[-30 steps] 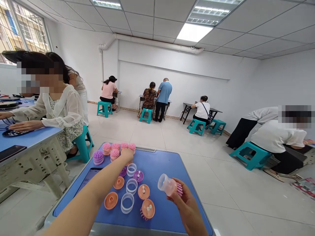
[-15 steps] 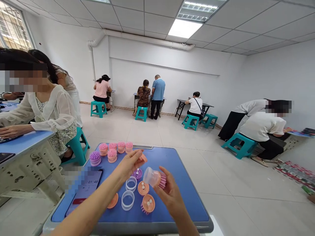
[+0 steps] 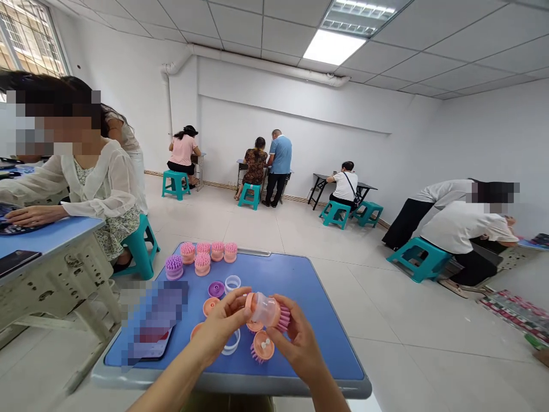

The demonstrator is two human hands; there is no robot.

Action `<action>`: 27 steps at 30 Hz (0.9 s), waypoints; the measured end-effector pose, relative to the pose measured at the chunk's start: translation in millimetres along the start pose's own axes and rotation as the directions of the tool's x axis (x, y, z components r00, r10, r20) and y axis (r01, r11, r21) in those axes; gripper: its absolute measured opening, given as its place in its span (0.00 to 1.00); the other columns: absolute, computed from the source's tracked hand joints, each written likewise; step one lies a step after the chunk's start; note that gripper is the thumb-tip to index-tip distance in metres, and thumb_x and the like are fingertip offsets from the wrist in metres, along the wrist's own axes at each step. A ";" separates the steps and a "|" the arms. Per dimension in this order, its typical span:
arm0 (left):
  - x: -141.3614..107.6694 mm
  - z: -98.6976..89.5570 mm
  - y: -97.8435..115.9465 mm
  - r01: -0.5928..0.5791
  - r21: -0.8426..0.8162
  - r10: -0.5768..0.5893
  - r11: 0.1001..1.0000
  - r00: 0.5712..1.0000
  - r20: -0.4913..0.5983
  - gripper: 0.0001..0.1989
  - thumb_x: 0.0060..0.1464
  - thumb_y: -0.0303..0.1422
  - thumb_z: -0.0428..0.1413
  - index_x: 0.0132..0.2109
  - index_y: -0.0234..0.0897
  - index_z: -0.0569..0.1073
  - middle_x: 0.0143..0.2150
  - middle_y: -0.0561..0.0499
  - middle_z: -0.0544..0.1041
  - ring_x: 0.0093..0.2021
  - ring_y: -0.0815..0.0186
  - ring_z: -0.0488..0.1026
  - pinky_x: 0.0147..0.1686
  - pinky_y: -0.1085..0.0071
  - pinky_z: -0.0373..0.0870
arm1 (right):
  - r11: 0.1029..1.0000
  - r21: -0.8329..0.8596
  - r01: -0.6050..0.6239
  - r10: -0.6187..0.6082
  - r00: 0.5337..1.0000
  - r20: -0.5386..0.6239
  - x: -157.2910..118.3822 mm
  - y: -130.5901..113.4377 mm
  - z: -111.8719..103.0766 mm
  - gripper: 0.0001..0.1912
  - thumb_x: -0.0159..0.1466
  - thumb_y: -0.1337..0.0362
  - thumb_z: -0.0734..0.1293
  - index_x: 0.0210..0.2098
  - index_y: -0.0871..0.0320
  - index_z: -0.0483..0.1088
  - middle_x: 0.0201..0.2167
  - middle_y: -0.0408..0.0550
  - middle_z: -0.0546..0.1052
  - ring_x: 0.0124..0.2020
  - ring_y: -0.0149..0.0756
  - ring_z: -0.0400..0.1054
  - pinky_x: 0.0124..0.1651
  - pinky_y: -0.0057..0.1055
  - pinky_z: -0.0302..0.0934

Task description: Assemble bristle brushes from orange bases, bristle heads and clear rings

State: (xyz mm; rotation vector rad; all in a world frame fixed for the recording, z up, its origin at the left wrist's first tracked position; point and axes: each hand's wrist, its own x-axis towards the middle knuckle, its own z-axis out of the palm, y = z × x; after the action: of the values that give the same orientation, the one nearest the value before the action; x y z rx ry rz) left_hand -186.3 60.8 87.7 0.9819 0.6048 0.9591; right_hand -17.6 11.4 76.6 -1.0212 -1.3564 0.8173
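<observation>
In front of me my right hand (image 3: 298,340) grips a scalp brush by its pink-bristled head (image 3: 283,318), tipped on its side. A clear plastic collar (image 3: 265,309) on that head points left. My left hand (image 3: 221,323) pinches an orange cap (image 3: 249,302) at the collar's left end; whether it is seated I cannot tell. Below my hands sits an orange bristle head (image 3: 263,345) with white knobs, another partly hidden behind it. To the left lie a purple disc (image 3: 216,289), an orange disc (image 3: 210,307) and clear rings (image 3: 233,284), partly covered by my left hand.
Several whole pink brushes (image 3: 202,264) and a purple one (image 3: 174,267) stand at the back left of the blue desk (image 3: 309,297). A phone (image 3: 152,346) lies at its left. A person (image 3: 103,183) works at a neighbouring desk on the left; others sit or stand farther off.
My left hand has brought the orange cap down and right to the clear collar. My right hand still holds the brush. The view has shifted slightly.
</observation>
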 end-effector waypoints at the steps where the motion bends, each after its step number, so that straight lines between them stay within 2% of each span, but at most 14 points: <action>1: -1.0 -3.6 -1.0 0.019 0.033 -0.020 0.999 1.000 0.022 0.28 0.39 0.42 0.66 0.49 0.39 0.72 0.42 0.47 0.75 0.42 0.62 0.70 0.43 0.68 0.66 | 0.997 -0.076 0.032 -0.030 0.999 0.035 0.0 -2.9 -2.1 0.21 0.56 0.67 0.68 0.49 0.54 0.65 0.45 0.50 0.72 0.44 0.40 0.69 0.47 0.35 0.66; 5: -3.9 -18.8 -2.9 0.058 0.165 -0.071 0.985 0.995 0.069 0.29 0.38 0.43 0.66 0.49 0.41 0.74 0.43 0.48 0.76 0.44 0.59 0.69 0.44 0.67 0.65 | 0.916 -0.347 0.202 -0.130 0.967 0.218 1.3 -16.1 -9.3 0.24 0.55 0.73 0.66 0.50 0.53 0.65 0.52 0.52 0.68 0.52 0.43 0.64 0.53 0.39 0.62; 9: -6.7 -27.8 -0.9 0.041 0.231 -0.064 0.972 0.994 0.093 0.27 0.40 0.44 0.65 0.48 0.41 0.75 0.43 0.49 0.77 0.45 0.58 0.69 0.45 0.67 0.64 | 0.869 -0.399 0.294 -0.156 0.926 0.343 2.8 -23.2 -8.6 0.25 0.56 0.72 0.67 0.52 0.52 0.64 0.51 0.52 0.68 0.52 0.41 0.63 0.54 0.39 0.61; 14: -10.1 -29.7 0.4 0.057 0.232 -0.079 0.971 0.993 0.089 0.27 0.39 0.44 0.65 0.48 0.41 0.75 0.42 0.49 0.76 0.42 0.59 0.69 0.42 0.68 0.65 | 0.863 -0.387 0.324 -0.181 0.914 0.364 3.4 -22.3 -4.2 0.26 0.55 0.72 0.67 0.52 0.52 0.63 0.50 0.51 0.69 0.51 0.41 0.64 0.53 0.38 0.61; 19: -11.4 -28.5 0.5 0.083 0.115 -0.088 0.990 0.995 0.042 0.26 0.34 0.44 0.67 0.44 0.42 0.76 0.38 0.51 0.74 0.37 0.64 0.69 0.36 0.72 0.66 | 0.869 -0.377 0.319 -0.181 0.916 0.358 4.1 -22.4 -5.6 0.27 0.55 0.72 0.68 0.53 0.52 0.63 0.49 0.51 0.69 0.51 0.41 0.65 0.53 0.36 0.61; 27: -10.3 -28.5 -0.4 0.159 0.018 -0.160 0.987 0.986 0.041 0.26 0.34 0.43 0.68 0.44 0.42 0.77 0.40 0.49 0.75 0.36 0.64 0.70 0.37 0.71 0.67 | 0.864 -0.386 0.324 -0.186 0.917 0.352 4.8 -21.0 -7.9 0.25 0.57 0.70 0.67 0.54 0.51 0.62 0.50 0.52 0.68 0.50 0.42 0.65 0.52 0.39 0.62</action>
State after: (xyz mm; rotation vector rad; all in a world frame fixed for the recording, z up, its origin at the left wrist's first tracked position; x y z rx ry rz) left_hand -213.6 63.4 74.6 0.9490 0.6459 0.7916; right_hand -11.4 7.2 98.3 -1.0474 -1.9609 0.4827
